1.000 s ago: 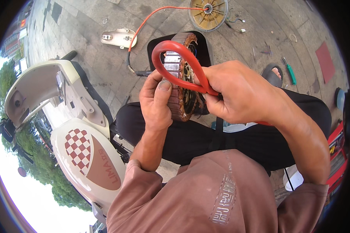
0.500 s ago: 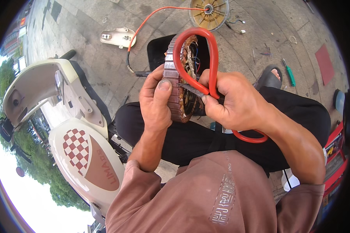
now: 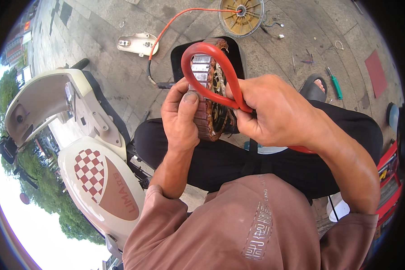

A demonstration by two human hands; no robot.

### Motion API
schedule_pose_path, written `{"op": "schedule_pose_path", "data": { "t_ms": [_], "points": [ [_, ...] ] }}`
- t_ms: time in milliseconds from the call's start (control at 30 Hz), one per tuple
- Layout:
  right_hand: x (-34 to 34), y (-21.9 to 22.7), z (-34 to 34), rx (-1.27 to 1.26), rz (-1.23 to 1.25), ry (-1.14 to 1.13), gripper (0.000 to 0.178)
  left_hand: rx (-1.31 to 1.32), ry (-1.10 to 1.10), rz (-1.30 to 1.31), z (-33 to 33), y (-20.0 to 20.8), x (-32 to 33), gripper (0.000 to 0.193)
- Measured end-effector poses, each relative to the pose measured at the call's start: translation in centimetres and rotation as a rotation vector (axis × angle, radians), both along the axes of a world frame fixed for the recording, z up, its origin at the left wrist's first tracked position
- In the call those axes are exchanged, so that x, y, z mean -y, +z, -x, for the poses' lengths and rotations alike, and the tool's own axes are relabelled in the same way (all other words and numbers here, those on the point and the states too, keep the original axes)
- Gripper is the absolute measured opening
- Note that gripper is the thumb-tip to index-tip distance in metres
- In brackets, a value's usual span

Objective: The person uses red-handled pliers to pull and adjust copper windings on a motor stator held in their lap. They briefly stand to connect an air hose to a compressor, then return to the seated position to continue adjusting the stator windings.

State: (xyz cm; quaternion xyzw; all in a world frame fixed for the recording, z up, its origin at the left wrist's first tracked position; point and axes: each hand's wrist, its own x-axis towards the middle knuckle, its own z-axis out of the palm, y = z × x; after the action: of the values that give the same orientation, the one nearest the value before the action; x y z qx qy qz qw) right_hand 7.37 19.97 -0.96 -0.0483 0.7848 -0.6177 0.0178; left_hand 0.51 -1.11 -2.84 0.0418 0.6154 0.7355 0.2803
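My left hand point(image 3: 181, 112) grips the rim of a motor stator point(image 3: 205, 119), a thick ring with metal teeth outside and coil windings along its edge. The thumb presses on the teeth and the fingers wrap behind. My right hand point(image 3: 274, 110) is closed on a pair of scissors point(image 3: 215, 48) with large red loop handles. One loop stands up in front of the stator, and the other shows only partly below the hand. The blades are hidden. Dark and pale wire ends show inside the ring.
A cream scooter point(image 3: 101, 175) stands on the left. On the paving lie a pale cover point(image 3: 137, 43), a round motor cover point(image 3: 241, 15) with an orange cable point(image 3: 175, 19), a green-handled screwdriver point(image 3: 335, 85) and a red sheet point(image 3: 375, 74). A red toolbox point(image 3: 387, 189) is at right.
The scissors have turned in my right hand: the upper loop has tipped left and down across the stator, and the blade visible earlier is hidden. My left hand keeps its hold.
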Motion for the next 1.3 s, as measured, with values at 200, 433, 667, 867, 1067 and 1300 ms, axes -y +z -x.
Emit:
{"op": "schedule_pose_path", "data": {
  "t_ms": [200,433,667,867,1067,1300],
  "points": [
    [1.3,0.8,-1.0,0.079,0.013,-0.126,0.016,0.023,0.018,-0.013,-0.1,0.0,-0.2,0.045],
    [1.5,0.7,-1.1,0.013,-0.049,-0.162,0.013,0.019,0.013,-0.029,-0.1,0.1,-0.4,0.042],
    [0.1,0.1,0.1,-0.111,-0.121,-0.002,0.014,0.011,-0.011,-0.043,-0.1,0.0,0.1,0.034],
    [0.1,0.3,0.0,-0.095,-0.117,0.022,0.016,-0.009,0.01,-0.001,-0.2,-0.1,0.3,0.035],
    [1.0,0.8,-0.9,0.044,-0.019,-0.108,0.017,0.014,0.022,0.018,-0.1,-0.2,0.0,0.042],
    [1.1,-0.3,-0.8,-0.06,0.021,-0.095,0.018,-0.002,0.004,-0.008,-0.1,0.0,0.0,0.04]
  ]
}}
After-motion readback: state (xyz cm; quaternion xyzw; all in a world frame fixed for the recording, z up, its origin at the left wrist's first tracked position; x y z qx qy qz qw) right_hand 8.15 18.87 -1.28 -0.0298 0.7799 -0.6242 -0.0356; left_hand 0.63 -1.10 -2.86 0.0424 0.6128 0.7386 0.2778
